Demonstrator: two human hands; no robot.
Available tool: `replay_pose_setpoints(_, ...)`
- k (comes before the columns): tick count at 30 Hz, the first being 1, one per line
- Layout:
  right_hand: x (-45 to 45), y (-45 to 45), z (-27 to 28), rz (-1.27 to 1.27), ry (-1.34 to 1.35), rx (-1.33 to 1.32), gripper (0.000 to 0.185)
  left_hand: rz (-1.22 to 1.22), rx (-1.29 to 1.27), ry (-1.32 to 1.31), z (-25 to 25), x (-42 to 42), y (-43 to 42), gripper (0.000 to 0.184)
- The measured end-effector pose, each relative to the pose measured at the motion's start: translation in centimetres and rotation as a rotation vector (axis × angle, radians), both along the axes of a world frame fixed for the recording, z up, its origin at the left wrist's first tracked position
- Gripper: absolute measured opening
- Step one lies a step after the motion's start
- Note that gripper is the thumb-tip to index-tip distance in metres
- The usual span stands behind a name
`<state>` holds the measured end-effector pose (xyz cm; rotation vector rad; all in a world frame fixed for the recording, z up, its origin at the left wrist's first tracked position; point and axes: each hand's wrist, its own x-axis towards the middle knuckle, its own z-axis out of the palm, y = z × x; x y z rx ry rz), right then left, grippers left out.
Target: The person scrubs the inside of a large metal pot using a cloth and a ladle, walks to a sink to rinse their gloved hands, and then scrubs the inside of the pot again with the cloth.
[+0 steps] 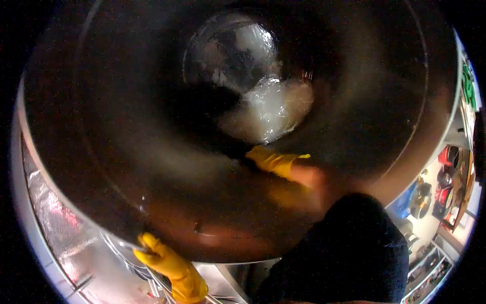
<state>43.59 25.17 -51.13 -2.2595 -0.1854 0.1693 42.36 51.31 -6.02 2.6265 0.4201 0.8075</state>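
Observation:
A large round metal vessel (187, 172) with a dark, smooth inner wall fills most of the view. Pooled liquid (276, 109) shines at its bottom. My right hand (273, 161), in a yellow rubber glove, reaches deep inside, close to the liquid's near edge. Its fingers look closed against a dark patch, and what they hold there, if anything, is lost in shadow. My left hand (172, 266), also in a yellow rubber glove, is at the near left edge with its fingers curled over the vessel's rim (96, 224).
My dark sleeve (349, 248) covers the lower right. Outside the rim, a shiny metallic surface (61, 233) lies at left. Shelving with red and black items (445, 187) and a green coil (468, 86) are at right.

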Motion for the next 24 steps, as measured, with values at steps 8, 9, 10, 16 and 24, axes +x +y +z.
replay_pose_setpoints(8,5.4,-19.9,0.8,-0.652,0.371,-0.433,0.039,0.083,-0.56,0.076,1.2,-0.1,-1.3,0.053)
replay_pose_setpoints(9,5.9,-18.9,0.9,-0.688,0.388,-0.407,0.04,0.273,-0.542,-0.049,0.4,0.2,-1.3,0.052)
replay_pose_setpoints(10,6.3,-17.2,1.0,-0.703,0.399,-0.376,0.041,0.116,-0.279,-0.018,0.8,0.2,-1.0,0.044)
replay_pose_setpoints(16,13.1,1.8,9.3,-0.55,0.31,0.023,0.047,0.127,-0.173,0.035,1.8,-0.9,-1.2,0.049)
replay_pose_setpoints(24,24.7,14.4,39.0,-0.404,0.406,0.726,0.055,-0.112,-0.168,-0.037,0.7,2.5,2.9,0.027)
